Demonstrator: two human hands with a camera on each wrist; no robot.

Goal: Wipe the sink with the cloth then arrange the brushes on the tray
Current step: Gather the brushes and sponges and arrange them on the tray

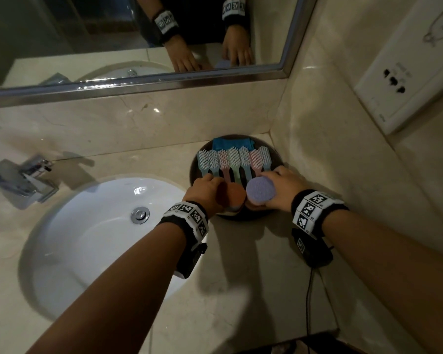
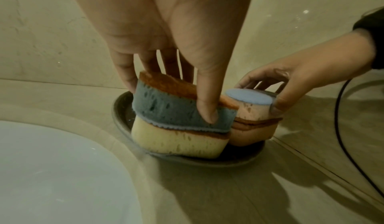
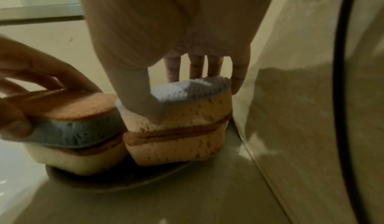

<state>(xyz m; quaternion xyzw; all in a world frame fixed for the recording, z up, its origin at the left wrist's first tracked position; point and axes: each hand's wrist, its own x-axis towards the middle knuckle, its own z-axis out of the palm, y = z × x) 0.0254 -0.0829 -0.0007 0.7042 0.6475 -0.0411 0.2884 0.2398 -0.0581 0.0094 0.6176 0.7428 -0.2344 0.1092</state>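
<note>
Sponges being set at the near edge of the tray.

Nearest, two sponge stacks are held on the tray (image 1: 237, 217): the blue sponge (image 2: 178, 112) is pinched by the left hand (image 1: 207, 191), the pink sponge (image 3: 178, 112) by the right hand (image 1: 283, 186), palms down, thumbs nearest, fingers behind. Being soft and light, they are best taken by the sides. Beyond, the brushes (image 1: 234, 159) lie side by side, the cloth (image 1: 232, 143) folded behind them.
</note>
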